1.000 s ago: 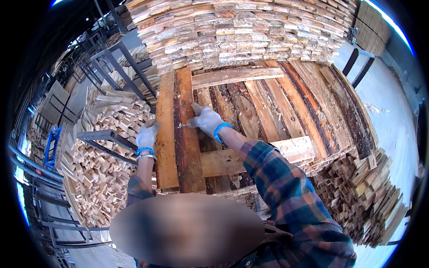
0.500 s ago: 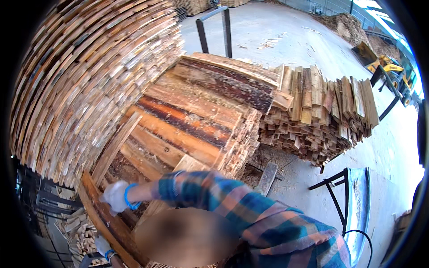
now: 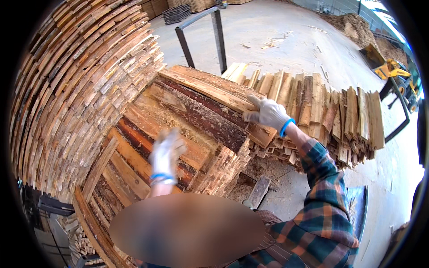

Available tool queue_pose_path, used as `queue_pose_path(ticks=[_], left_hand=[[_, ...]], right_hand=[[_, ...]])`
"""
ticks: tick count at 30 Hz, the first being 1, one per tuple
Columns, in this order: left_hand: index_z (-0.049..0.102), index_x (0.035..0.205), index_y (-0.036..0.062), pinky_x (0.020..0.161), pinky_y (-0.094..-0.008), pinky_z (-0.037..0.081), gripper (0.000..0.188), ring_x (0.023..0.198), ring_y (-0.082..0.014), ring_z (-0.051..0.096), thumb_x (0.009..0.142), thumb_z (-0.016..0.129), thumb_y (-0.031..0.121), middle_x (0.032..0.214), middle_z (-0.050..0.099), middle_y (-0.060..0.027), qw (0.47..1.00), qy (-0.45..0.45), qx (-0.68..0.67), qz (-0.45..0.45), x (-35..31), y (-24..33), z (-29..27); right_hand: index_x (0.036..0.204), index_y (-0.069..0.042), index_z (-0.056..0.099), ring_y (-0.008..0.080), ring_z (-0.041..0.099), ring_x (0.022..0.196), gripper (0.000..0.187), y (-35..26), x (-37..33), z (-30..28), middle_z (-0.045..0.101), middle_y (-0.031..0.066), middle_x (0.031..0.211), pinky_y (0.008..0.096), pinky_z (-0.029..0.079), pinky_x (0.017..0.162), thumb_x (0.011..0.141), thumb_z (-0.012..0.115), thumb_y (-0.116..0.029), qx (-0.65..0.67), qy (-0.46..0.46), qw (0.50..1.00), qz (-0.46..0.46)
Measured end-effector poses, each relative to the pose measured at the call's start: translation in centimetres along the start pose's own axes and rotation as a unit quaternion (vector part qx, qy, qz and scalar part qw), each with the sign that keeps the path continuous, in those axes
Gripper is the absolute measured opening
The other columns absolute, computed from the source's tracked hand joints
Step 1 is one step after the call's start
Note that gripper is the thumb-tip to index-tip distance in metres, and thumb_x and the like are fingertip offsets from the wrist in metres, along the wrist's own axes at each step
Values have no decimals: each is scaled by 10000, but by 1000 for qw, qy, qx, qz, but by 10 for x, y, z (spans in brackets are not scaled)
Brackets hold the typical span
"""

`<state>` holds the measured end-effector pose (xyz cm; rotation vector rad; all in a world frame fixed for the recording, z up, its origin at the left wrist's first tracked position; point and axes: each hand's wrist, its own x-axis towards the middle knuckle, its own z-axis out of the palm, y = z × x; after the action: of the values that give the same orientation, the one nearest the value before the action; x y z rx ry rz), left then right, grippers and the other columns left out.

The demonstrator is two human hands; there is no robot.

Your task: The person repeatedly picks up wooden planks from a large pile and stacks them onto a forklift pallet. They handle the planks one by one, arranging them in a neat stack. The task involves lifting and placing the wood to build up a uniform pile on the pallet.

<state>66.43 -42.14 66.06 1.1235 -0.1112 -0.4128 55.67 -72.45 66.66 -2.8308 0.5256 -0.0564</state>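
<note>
Grey floor is stretching beyond the plank pile. Edge board: lying along the pile's far-right rim, likely handling stiff, rough, best held by its ends. Your right grip: resting at the near end, pinch untellable. Your left grip: hovering above the pile, spread, blurred.

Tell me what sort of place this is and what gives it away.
Probably a sawmill or lumber yard: a tall stack of rough boards rises at the left, a pile of loose planks lies at the right, and a yellow loader stands near the far wall.
</note>
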Motion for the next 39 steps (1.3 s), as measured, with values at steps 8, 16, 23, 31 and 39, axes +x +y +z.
queue_pose_path(ticks=[8, 16, 23, 31, 39], left_hand=[[339, 1409, -63, 525, -287, 474, 957, 596, -176, 579, 771, 721, 540, 870, 668, -124, 938, 194, 288, -20, 37, -40, 97], [381, 1417, 20, 1099, -319, 260, 669, 1343, -223, 345, 905, 599, 391, 1468, 364, -151, 990, 54, 123, -44, 41, -31, 29], [613, 1125, -35, 882, -294, 430, 391, 971, -167, 558, 879, 652, 266, 1066, 626, -91, 993, 83, 69, 46, 8, -25, -31], [495, 1238, -55, 692, -292, 553, 386, 784, -220, 650, 922, 523, 165, 945, 634, -151, 949, 238, 199, 52, -135, 95, -67], [661, 1056, 6, 717, -325, 493, 437, 771, -213, 658, 709, 752, 255, 894, 703, -118, 738, 391, 550, -6, -231, 130, -289]], right_hand=[[1489, -164, 246, 318, 566, 1154, 931, -22, -2, -33, 535, 207, 1283, 457, 487, 913, 782, 626, -636, 60, -148, 987, 15], [1382, 31, 362, 263, 682, 864, 864, -70, 72, 29, 641, 269, 1048, 352, 563, 625, 848, 544, -624, 250, -92, 960, -81], [1375, -28, 426, 358, 623, 1057, 885, -155, 62, 44, 609, 255, 1165, 408, 516, 861, 777, 607, -655, 281, -10, 949, -143], [1447, -36, 325, 310, 550, 1189, 896, -285, -29, 36, 519, 219, 1333, 323, 426, 1020, 750, 753, -400, 532, -146, 793, -257], [1403, -166, 423, 367, 530, 1187, 647, -390, -41, 133, 538, 248, 1281, 410, 436, 987, 824, 605, -390, 281, -181, 902, -274]])
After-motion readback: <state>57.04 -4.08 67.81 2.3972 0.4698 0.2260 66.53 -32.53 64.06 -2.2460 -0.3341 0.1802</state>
